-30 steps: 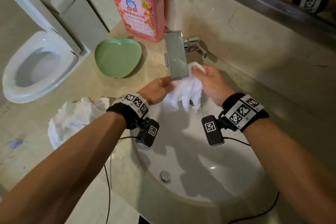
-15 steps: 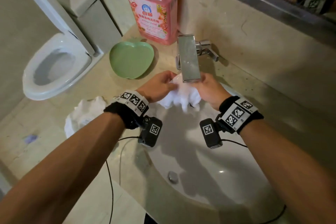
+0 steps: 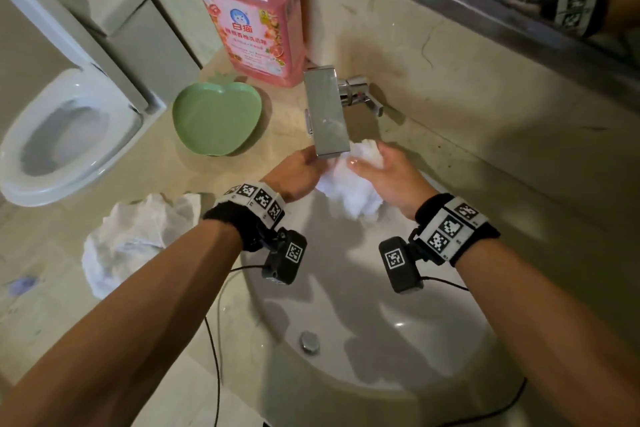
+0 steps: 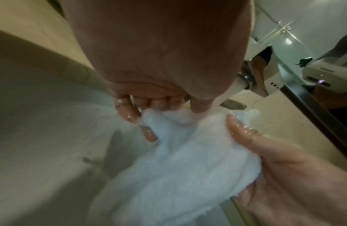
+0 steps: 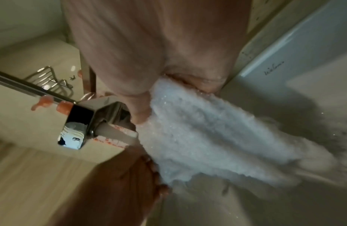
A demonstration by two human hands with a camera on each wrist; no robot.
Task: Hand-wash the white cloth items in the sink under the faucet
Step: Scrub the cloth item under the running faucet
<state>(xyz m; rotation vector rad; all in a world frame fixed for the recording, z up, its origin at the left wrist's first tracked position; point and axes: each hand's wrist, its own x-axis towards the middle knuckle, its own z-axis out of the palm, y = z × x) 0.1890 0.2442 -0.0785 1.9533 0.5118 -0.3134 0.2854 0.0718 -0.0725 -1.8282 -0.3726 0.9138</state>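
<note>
We see a beige stone counter (image 3: 166, 184) with a white sink (image 3: 433, 340) set into it. Taking the sink as the middle of a clock, a crumpled white cloth (image 3: 138, 236) lies on the counter at about nine o'clock, just beside the sink. A green dish (image 3: 216, 121) shaped like an apple sits at about eleven o'clock. Behind it, against the wall, stands a big pink bottle (image 3: 252, 14) of soap. A shiny metal faucet (image 3: 325, 114) stands at twelve o'clock and reaches out over the sink. There is a small purple spot (image 3: 22, 284) on the counter far out at nine o'clock.
</note>
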